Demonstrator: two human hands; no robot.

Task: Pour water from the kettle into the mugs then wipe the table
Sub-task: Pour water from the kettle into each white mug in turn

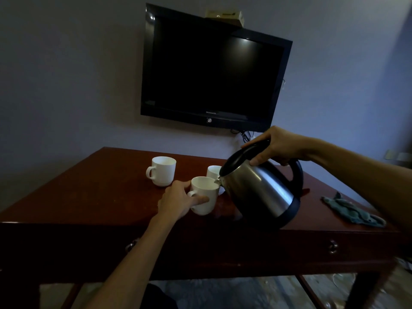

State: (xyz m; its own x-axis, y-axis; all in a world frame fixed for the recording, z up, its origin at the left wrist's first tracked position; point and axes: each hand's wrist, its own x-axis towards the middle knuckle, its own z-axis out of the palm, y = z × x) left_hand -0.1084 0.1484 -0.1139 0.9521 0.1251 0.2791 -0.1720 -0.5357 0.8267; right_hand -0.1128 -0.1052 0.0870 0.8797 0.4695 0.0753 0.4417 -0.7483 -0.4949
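Mug (214, 171) half hidden behind kettle (258, 188)

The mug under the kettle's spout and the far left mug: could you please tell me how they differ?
The near mug is gripped by the left hand and tilted toward the kettle; the far left mug stands upright, untouched. The near one sits at the spout, the other apart. Both are white with handles on the left.

A hotel room or bedroom is suggested: a flat television (214, 70) is mounted on a plain wall above a dark wooden surface (107, 186) with drawers, where a kettle (260, 188) and white mugs (161, 171) are set out.
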